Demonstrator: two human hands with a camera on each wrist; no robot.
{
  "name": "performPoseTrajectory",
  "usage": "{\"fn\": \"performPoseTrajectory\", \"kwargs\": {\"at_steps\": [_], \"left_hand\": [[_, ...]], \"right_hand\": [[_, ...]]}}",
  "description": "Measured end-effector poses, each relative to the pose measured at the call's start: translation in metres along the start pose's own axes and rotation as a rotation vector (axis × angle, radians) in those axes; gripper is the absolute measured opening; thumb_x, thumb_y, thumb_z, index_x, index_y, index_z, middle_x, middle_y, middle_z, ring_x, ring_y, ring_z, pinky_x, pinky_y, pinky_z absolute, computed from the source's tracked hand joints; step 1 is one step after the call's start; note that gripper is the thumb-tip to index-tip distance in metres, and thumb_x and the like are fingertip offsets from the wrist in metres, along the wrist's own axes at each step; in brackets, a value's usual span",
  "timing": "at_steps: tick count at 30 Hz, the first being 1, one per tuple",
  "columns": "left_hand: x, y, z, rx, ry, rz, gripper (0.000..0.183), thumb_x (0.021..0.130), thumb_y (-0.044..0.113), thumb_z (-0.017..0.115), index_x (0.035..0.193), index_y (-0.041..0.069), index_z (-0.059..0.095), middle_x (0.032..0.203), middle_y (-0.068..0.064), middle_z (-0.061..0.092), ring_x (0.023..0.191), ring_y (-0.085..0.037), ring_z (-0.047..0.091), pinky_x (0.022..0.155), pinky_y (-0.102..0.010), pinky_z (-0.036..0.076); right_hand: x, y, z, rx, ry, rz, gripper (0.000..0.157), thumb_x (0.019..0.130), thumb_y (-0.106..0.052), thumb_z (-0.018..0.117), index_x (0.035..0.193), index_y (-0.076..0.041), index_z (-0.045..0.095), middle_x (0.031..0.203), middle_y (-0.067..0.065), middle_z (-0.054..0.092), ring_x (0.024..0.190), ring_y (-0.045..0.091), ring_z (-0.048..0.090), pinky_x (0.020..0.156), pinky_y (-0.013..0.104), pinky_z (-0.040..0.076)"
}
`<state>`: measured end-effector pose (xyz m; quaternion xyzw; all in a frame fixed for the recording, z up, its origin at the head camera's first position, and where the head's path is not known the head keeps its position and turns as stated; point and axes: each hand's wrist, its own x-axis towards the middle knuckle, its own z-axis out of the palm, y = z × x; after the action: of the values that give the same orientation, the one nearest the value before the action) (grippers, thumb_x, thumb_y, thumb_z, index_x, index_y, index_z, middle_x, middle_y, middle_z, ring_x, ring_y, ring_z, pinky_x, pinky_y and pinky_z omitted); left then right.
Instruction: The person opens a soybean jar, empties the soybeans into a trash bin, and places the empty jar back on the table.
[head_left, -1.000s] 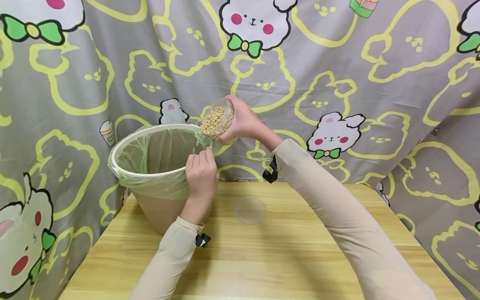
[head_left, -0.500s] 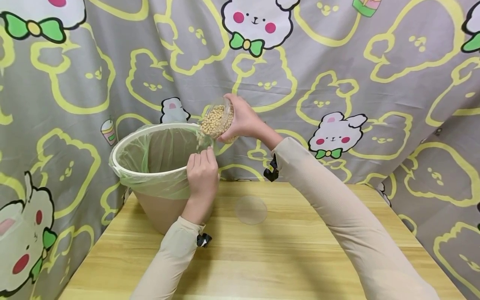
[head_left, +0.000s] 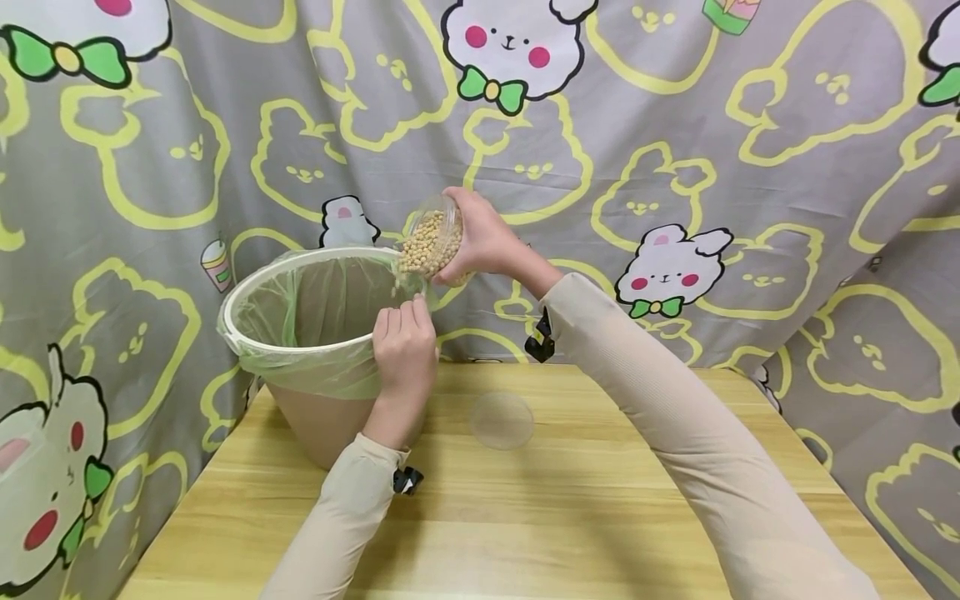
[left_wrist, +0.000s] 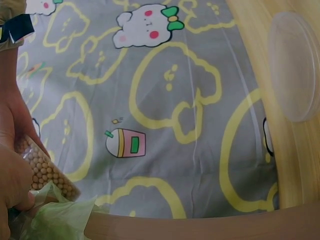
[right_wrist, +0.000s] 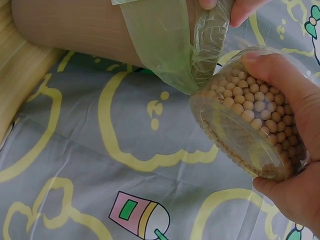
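Note:
My right hand grips a clear plastic jar of round, pale yellow soybeans. The jar is tipped to the left over the right side of the trash can, and some beans fall from its mouth into the can. A thin green trash bag lines the can and folds over its white rim. At the right of that rim, my left hand holds the bag with curled fingers. In the right wrist view, the jar's bottom faces the camera and beans fill much of its side.
A round translucent lid lies on the wooden table, right of the can. Behind the table hangs a grey curtain with yellow outlines and white cartoon rabbits. The can stands near the table's back left corner.
Beans have begun falling from the jar's mouth, and the beans inside sit a little lower. The right hand has shifted very slightly. The left hand and the can stay in place.

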<state>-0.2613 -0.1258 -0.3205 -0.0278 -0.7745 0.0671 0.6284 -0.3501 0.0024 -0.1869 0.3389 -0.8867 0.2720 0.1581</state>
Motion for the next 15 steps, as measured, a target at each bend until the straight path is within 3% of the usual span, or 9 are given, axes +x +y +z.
{"fn": "performPoseTrajectory", "kwargs": {"at_steps": [15], "left_hand": [[-0.0008, 0.0011, 0.0023, 0.001, 0.026, -0.008, 0.022, 0.09, 0.0, 0.045, 0.097, -0.001, 0.065, 0.072, -0.01, 0.059, 0.065, -0.027, 0.055, 0.075, -0.035, 0.044]], "right_hand": [[0.001, -0.0007, -0.0018, -0.05, -0.022, -0.017, 0.122, 0.044, -0.037, 0.092, 0.144, -0.01, 0.027, 0.138, 0.009, 0.04, 0.127, 0.024, 0.038, 0.1, 0.035, 0.04]]}}
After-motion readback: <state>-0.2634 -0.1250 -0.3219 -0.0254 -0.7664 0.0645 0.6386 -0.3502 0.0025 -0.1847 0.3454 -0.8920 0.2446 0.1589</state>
